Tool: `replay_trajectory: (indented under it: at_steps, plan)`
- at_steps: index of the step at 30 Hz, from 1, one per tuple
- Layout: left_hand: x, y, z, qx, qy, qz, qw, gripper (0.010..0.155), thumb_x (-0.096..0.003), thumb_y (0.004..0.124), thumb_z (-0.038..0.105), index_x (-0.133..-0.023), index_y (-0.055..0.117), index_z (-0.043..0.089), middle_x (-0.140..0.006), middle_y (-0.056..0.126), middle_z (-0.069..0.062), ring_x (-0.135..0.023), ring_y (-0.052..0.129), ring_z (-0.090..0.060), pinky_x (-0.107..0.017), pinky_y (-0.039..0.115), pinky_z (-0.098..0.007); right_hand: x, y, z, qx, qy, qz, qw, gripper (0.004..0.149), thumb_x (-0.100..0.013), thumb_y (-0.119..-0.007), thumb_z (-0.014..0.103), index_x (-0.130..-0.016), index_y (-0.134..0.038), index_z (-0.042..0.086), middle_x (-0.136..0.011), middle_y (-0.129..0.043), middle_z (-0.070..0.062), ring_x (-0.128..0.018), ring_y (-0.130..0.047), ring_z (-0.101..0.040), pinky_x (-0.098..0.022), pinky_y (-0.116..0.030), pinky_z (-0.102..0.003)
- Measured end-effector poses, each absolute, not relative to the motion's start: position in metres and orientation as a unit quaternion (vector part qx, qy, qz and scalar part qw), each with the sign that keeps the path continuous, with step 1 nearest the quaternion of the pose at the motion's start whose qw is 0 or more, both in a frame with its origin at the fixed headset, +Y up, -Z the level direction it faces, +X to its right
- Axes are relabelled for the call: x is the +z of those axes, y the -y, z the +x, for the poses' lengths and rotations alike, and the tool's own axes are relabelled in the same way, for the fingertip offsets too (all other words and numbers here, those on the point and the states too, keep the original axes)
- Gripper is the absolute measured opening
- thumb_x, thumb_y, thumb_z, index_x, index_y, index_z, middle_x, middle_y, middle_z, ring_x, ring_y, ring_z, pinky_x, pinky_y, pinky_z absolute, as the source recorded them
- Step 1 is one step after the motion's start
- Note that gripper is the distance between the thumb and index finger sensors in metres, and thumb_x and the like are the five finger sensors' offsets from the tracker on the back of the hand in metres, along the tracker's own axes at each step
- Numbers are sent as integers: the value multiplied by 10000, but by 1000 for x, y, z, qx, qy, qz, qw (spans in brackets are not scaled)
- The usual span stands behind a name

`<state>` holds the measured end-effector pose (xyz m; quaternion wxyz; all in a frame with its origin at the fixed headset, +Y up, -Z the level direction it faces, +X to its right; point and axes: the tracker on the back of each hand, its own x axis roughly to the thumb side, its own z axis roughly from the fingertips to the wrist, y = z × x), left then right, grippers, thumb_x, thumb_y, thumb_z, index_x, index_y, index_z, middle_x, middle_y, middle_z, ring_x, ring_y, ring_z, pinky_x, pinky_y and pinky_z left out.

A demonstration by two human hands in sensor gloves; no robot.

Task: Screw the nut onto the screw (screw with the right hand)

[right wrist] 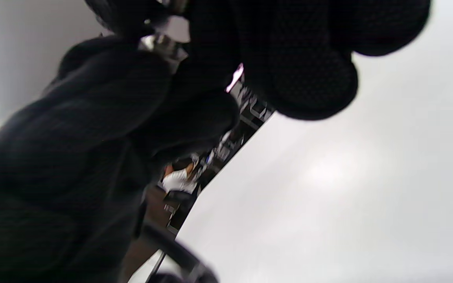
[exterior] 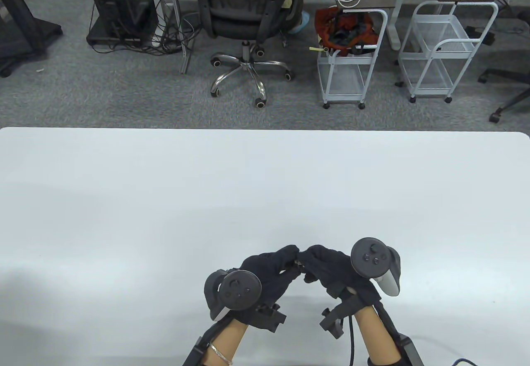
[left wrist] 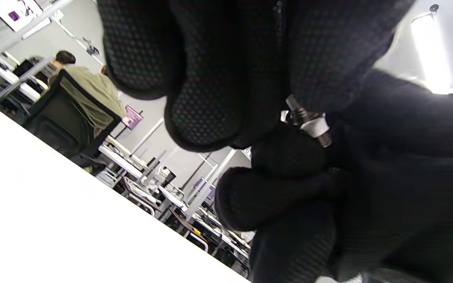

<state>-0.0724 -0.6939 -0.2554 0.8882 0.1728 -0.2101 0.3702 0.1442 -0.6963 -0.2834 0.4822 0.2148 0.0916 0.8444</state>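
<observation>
- Left hand (exterior: 265, 273) and right hand (exterior: 331, 268) meet fingertip to fingertip above the table (exterior: 124, 200).
- Left fingers pinch the screw (left wrist: 295, 112); the nut (left wrist: 316, 126) sits on its thread at the right fingertips.
- Nut looks started; tightening remains, I'd judge.

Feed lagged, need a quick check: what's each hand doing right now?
Left hand: fingers closed around the screw, gripping it.
Right hand: fingertips pinched at the nut on the screw; exact grip hidden by the gloves.
</observation>
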Motion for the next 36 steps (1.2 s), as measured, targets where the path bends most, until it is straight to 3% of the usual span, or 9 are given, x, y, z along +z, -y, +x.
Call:
replay_trajectory:
  at_steps: [2, 6, 11, 15, 17, 20, 25, 31, 36]
  plan:
    - [-255, 693, -72, 369, 213, 173, 888, 433, -418, 866, 419, -810, 895, 238, -662, 1089, 86, -521, 1101, -89, -492, 890, -320, -283, 697, 144, 848, -94, 213, 477, 495, -604, -674, 409, -790, -772, -39, -731, -891, -289, -504, -993, -349, -427, -746, -537]
    - [-255, 694, -71, 391, 216, 165, 879, 436, -418, 866, 426, -810, 895, 239, -666, 1087, 89, -529, 1098, -90, -498, 887, -321, -282, 698, 145, 845, -14, 174, 506, 488, -612, -604, 387, -621, -883, -14, -543, -993, -235, -310, -1036, -296, -319, -791, -503]
    - [-254, 693, -72, 371, 213, 173, 887, 431, -419, 866, 422, -808, 897, 239, -665, 1088, 85, -524, 1100, -92, -492, 889, -322, -282, 697, 144, 847, -87, 208, 482, 500, -600, -680, 420, -771, -786, -39, -709, -905, -284, -483, -1000, -342, -415, -751, -535]
    - [-253, 693, -70, 383, 223, 169, 880, 433, -414, 868, 427, -805, 898, 244, -665, 1088, 90, -527, 1099, -90, -496, 888, -321, -281, 698, 146, 854, 1, 171, 491, 491, -614, -592, 389, -592, -894, 3, -518, -1006, -213, -286, -1041, -280, -307, -798, -493]
    - [-254, 694, -71, 386, 223, 166, 880, 427, -413, 870, 429, -803, 899, 258, -666, 1088, 92, -527, 1099, -88, -496, 889, -319, -281, 697, 147, 850, -23, 181, 494, 495, -616, -590, 397, -617, -884, -1, -544, -997, -227, -312, -1039, -292, -321, -793, -501]
    - [-255, 694, -73, 384, 212, 170, 882, 425, -415, 870, 425, -803, 900, 257, -667, 1088, 88, -525, 1099, -89, -493, 889, -320, -282, 695, 145, 840, -93, 213, 490, 518, -594, -692, 419, -778, -787, -57, -716, -901, -311, -489, -1000, -367, -414, -747, -551]
    - [-255, 695, -72, 399, 221, 166, 874, 425, -414, 869, 429, -802, 900, 259, -665, 1087, 97, -528, 1098, -82, -499, 889, -314, -280, 696, 146, 851, -7, 173, 496, 497, -613, -598, 395, -603, -892, -6, -529, -1001, -225, -296, -1040, -284, -312, -795, -499]
    - [-255, 694, -75, 401, 216, 178, 872, 420, -417, 869, 431, -804, 897, 267, -674, 1083, 97, -536, 1095, -81, -503, 888, -312, -280, 693, 146, 832, -94, 219, 501, 513, -590, -709, 417, -786, -772, -53, -730, -889, -301, -505, -992, -364, -427, -743, -546]
    - [-255, 694, -73, 415, 224, 169, 865, 424, -415, 871, 439, -801, 897, 267, -669, 1083, 109, -534, 1096, -72, -506, 888, -307, -278, 694, 146, 848, 19, 174, 500, 487, -612, -598, 387, -589, -893, 0, -511, -1006, -219, -279, -1042, -278, -300, -801, -491]
